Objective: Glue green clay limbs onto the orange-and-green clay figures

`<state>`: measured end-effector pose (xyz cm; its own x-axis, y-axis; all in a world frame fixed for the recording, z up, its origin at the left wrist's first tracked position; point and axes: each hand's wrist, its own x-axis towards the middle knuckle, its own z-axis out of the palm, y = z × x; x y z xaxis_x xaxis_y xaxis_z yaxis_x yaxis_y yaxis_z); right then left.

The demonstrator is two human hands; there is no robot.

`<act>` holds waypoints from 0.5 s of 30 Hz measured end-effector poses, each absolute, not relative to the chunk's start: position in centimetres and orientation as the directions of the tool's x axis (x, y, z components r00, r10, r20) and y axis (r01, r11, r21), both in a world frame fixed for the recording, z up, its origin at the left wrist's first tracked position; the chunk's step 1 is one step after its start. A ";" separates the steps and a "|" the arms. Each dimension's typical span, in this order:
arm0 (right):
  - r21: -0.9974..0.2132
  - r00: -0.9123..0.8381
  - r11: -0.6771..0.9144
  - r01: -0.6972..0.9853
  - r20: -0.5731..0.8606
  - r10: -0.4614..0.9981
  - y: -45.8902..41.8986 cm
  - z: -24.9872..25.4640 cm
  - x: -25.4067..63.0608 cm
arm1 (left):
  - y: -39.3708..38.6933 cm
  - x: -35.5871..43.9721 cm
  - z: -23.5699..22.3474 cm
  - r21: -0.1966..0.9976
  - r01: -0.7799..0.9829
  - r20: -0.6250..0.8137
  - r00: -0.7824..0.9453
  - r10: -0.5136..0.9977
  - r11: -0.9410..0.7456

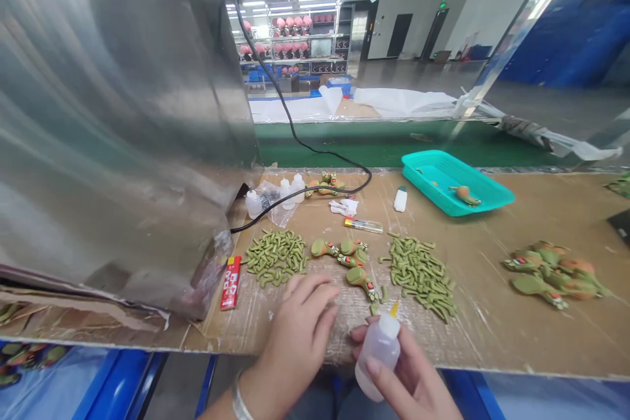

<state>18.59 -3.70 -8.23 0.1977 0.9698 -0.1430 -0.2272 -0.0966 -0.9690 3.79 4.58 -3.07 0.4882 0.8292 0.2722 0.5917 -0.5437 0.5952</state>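
My right hand [406,371] is wrapped round a translucent squeeze bottle [377,357] with a white cap and yellow nozzle, tilted over the table's front edge. My left hand [305,318] is loosely curled, back up, over the cardboard, its fingers a little apart; nothing shows in it. Just beyond it lie several small green figures [361,281] with red and white details. A pile of thin green curved pieces [278,257] lies past my left hand, and another pile of green pieces [420,275] lies beyond the bottle. A few loose pieces are near the nozzle.
A teal basket [457,207] holds a figure or two. More figures [554,272] are heaped at right. White-capped bottles [285,191], a black cable [295,134], a red packet [230,283] and a clear tube [363,226] lie about. A metal box wall [123,131] bounds the left.
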 end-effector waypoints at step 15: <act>-0.919 0.183 -0.157 -0.362 -0.235 0.955 -2.6 -7.3 21.1 | 4.7 5.5 -4.8 0.717 0.512 0.179 0.520 0.835 -0.472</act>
